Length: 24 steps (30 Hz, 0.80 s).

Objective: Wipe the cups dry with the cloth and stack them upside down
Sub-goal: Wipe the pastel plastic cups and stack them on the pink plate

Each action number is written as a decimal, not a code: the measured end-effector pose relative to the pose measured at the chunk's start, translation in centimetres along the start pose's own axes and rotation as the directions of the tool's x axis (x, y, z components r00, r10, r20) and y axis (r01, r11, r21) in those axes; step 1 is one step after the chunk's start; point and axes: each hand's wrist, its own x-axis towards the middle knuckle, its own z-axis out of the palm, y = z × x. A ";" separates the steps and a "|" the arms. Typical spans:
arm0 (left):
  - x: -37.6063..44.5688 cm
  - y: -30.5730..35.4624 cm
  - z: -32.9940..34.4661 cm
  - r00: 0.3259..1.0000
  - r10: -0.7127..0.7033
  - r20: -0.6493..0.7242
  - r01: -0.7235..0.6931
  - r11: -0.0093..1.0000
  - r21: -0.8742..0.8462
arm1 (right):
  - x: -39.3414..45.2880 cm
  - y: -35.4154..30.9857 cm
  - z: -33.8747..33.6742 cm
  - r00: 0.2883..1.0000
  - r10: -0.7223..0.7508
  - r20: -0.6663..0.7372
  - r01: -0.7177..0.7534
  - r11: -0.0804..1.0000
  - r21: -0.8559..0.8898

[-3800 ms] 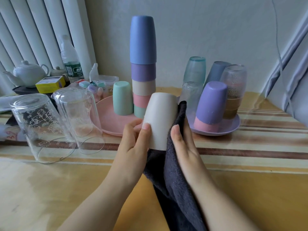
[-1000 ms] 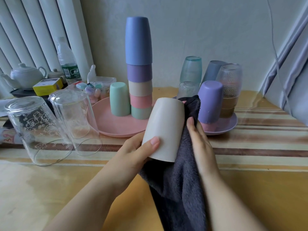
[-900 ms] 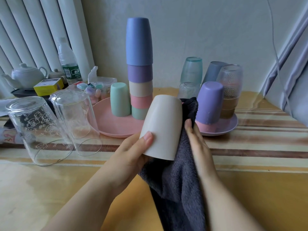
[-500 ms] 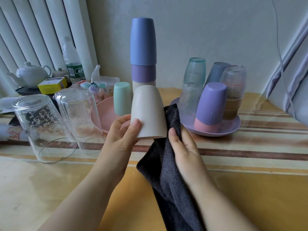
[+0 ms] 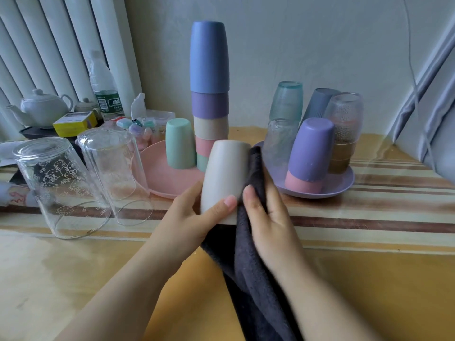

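**Above the counter's front edge: beige cup under the cloth**

Above the counter [image 5: 369, 279], just in front of the pink plate [image 5: 157, 175], the left hand [image 5: 194, 217] grasps the beige cup [image 5: 225, 175] near its rim, bottom up and slightly tilted. The right hand [image 5: 268, 217] presses the dark cloth [image 5: 248, 267] against the cup's right side, fingers fairly straight, thumb on the cloth. Wiping looks to be the step in hand. Next, presumably, the dried cup goes mouth-down onto the tall stack [image 5: 209, 94] on the pink plate, topped by a blue cup. That calls for a high, centred placement; the tower looks easy to topple.
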 end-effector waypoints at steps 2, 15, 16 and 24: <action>-0.2 0.0 0.1 0.996 -0.002 0.089 0.004 1.000 -0.019 | 0.2 -0.5 -1.0 0.993 0.092 -0.073 -0.089 0.995 0.037; 0.3 0.1 -0.7 0.999 0.008 0.045 0.012 0.907 -0.420 | 0.3 -0.2 -1.2 0.969 0.232 0.087 -0.245 0.954 0.175; 0.3 0.2 -0.8 1.000 0.004 0.000 -0.004 0.920 -0.392 | 0.2 -0.2 -1.2 0.967 0.244 0.073 -0.252 0.957 0.145; 0.2 0.6 0.0 0.945 0.010 -0.327 -0.057 0.989 -0.133 | 0.0 0.8 0.0 0.998 0.046 0.040 -0.049 0.997 0.063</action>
